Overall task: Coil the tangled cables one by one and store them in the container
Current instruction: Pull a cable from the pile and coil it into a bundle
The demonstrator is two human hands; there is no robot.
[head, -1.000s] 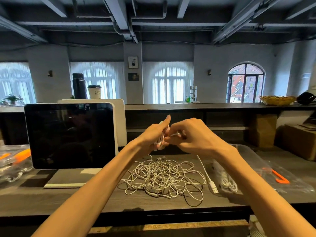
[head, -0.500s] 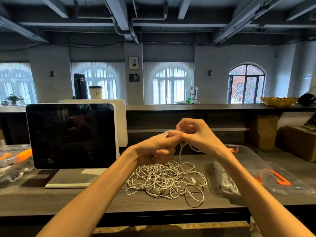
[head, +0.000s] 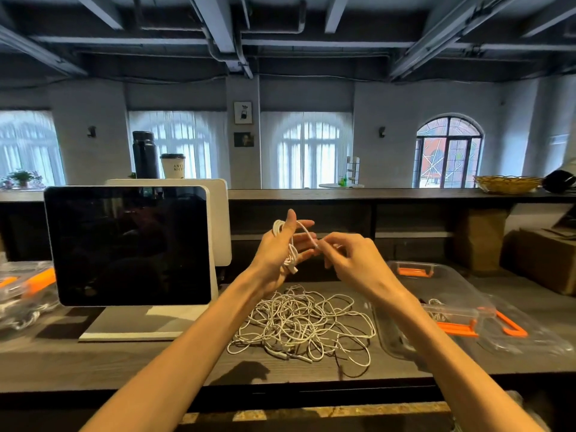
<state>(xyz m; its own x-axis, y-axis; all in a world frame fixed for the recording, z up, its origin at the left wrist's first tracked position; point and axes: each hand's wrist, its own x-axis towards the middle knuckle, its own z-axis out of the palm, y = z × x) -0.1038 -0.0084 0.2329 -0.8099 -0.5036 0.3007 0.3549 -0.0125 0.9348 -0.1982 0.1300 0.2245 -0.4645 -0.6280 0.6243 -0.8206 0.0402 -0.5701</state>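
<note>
Cable (head: pixel 291 244) wraps left hand (head: pixel 280 244); right hand (head: pixel 349 260) pinches its end (blurred).

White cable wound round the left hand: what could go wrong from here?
The coil sits on straight left hand fingers, so it may slip off and unravel. The right hand only pinches the free end; losing it could drop it into the tangled pile.
</note>
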